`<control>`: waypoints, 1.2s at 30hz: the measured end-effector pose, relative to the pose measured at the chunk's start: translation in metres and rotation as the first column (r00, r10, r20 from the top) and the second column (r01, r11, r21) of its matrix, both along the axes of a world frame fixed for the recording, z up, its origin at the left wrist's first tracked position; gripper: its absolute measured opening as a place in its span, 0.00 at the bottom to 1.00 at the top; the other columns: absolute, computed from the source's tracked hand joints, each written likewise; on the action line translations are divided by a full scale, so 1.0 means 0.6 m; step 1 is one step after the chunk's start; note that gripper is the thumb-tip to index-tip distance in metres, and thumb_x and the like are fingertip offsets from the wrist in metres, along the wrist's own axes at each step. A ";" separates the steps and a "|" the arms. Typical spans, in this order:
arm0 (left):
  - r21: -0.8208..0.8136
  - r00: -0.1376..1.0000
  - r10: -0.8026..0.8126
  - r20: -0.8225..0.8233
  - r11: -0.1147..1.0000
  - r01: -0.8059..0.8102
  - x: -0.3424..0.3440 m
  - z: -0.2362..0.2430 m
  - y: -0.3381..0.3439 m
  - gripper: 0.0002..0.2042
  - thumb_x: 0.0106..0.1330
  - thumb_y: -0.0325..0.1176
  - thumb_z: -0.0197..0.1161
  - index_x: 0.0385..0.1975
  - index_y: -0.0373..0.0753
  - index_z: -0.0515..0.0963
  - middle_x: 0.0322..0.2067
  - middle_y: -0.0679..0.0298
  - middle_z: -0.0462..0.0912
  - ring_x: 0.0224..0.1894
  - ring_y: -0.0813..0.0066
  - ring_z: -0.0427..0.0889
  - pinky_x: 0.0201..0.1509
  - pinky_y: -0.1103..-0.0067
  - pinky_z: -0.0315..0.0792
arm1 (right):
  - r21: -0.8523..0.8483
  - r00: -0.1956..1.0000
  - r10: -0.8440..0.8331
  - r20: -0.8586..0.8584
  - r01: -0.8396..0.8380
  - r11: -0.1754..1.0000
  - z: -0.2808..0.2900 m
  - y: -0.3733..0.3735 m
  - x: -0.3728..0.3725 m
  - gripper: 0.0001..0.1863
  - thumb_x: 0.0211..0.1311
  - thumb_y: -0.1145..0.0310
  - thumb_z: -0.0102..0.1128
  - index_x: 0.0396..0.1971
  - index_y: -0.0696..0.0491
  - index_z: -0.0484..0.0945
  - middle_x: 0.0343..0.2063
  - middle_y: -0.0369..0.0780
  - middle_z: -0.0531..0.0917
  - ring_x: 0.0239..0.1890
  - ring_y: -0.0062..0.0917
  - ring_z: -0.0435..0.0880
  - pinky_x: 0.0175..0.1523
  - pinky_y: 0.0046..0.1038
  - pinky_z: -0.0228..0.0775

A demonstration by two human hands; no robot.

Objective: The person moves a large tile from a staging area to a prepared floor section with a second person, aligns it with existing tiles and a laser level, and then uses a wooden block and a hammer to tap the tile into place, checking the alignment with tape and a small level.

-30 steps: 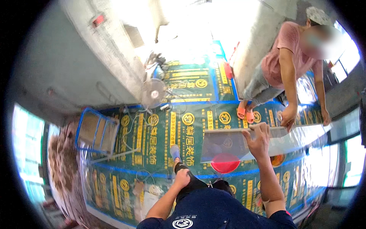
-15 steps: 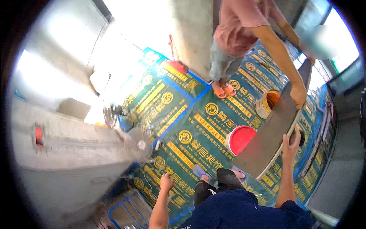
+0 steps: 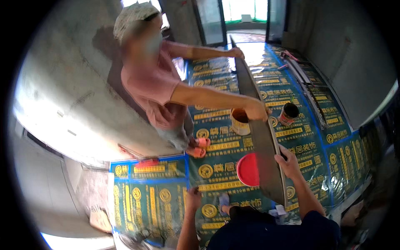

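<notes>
A long, narrow grey panel [image 3: 266, 162] is held tilted on its edge above the floor, running away from me. My right hand [image 3: 288, 162] grips its pale right edge near the close end, thumb and fingers curled. A co-worker in a pink shirt [image 3: 156, 93] holds the same panel farther along, one hand [image 3: 255, 110] at its middle and the other [image 3: 236, 53] near its far end. My left hand [image 3: 193, 199] hangs low to the left, away from the panel, fingers curled in. Whether something small is in it is hidden.
Green printed floor sheeting [image 3: 227, 152] with blue tape covers the floor. Beside the panel stand a red-topped bucket [image 3: 248, 170], an orange-stained bucket [image 3: 240, 123] and a dark bucket [image 3: 288, 114]. Long strips [image 3: 306, 89] lie along the right wall. A concrete wall [image 3: 79, 91] rises at left.
My view has swung right, so the glass doors now show at the top. The co-worker and panel appear farther left. My right hand stays on the panel's edge; my left stays curled.
</notes>
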State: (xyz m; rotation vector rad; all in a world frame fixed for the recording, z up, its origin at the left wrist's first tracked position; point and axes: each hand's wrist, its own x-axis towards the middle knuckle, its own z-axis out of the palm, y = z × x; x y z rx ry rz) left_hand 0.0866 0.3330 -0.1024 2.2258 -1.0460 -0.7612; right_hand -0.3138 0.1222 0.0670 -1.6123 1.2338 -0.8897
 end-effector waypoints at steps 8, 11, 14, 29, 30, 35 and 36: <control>-0.134 0.959 -0.285 -0.011 0.950 0.281 0.183 0.023 -0.204 0.15 0.62 0.37 0.62 0.43 0.33 0.81 0.38 0.50 0.83 0.41 0.55 0.83 0.46 0.65 0.76 | 0.191 0.997 -0.053 -0.056 0.063 0.980 0.055 0.014 0.034 0.30 0.67 0.60 0.59 0.65 0.56 0.67 0.62 0.44 0.73 0.62 0.29 0.72 0.63 0.31 0.64; -0.201 0.931 -0.363 0.047 0.909 0.365 0.217 0.136 -0.345 0.15 0.63 0.37 0.60 0.42 0.32 0.81 0.37 0.50 0.84 0.41 0.56 0.84 0.45 0.65 0.76 | 0.248 0.993 -0.100 0.068 0.081 0.965 0.030 0.014 0.016 0.30 0.66 0.62 0.59 0.65 0.59 0.67 0.62 0.44 0.73 0.63 0.28 0.71 0.64 0.30 0.63; -0.181 0.811 -0.572 0.120 0.791 0.585 0.257 0.211 -0.450 0.13 0.64 0.37 0.60 0.37 0.33 0.81 0.36 0.49 0.83 0.40 0.55 0.84 0.42 0.66 0.75 | 0.329 0.983 -0.169 0.069 0.137 0.934 0.075 0.017 0.043 0.29 0.66 0.64 0.60 0.64 0.60 0.68 0.62 0.43 0.73 0.63 0.27 0.70 0.65 0.28 0.62; -0.247 0.306 -0.949 0.078 0.279 0.928 0.153 0.297 -0.840 0.13 0.64 0.39 0.61 0.32 0.32 0.80 0.29 0.49 0.83 0.33 0.53 0.83 0.38 0.66 0.74 | 0.292 0.808 -0.460 -0.368 0.570 0.768 0.102 0.055 0.107 0.22 0.66 0.59 0.61 0.58 0.48 0.78 0.38 0.32 0.84 0.40 0.17 0.77 0.48 0.27 0.71; -0.281 0.302 -0.952 0.052 0.276 0.919 0.131 0.317 -0.857 0.13 0.64 0.39 0.61 0.32 0.33 0.81 0.29 0.49 0.83 0.33 0.53 0.83 0.38 0.66 0.74 | 0.276 0.767 -0.486 -0.420 0.618 0.736 0.099 0.059 0.110 0.21 0.65 0.58 0.61 0.56 0.49 0.79 0.36 0.32 0.85 0.38 0.17 0.78 0.47 0.28 0.71; -0.345 0.322 -0.932 0.169 0.250 0.905 0.048 0.297 -0.982 0.13 0.63 0.40 0.62 0.32 0.34 0.81 0.30 0.49 0.84 0.35 0.52 0.84 0.40 0.65 0.75 | 0.213 0.688 -0.532 -0.494 0.689 0.693 0.080 0.049 0.123 0.19 0.63 0.57 0.63 0.51 0.47 0.83 0.30 0.35 0.86 0.32 0.18 0.80 0.40 0.29 0.73; -0.368 0.334 -0.926 0.174 0.253 0.895 0.024 0.297 -0.997 0.13 0.63 0.40 0.62 0.32 0.35 0.81 0.30 0.49 0.84 0.35 0.52 0.84 0.41 0.65 0.75 | 0.201 0.690 -0.533 -0.489 0.684 0.701 0.077 0.049 0.113 0.19 0.62 0.57 0.63 0.51 0.47 0.83 0.30 0.34 0.86 0.31 0.18 0.80 0.40 0.29 0.72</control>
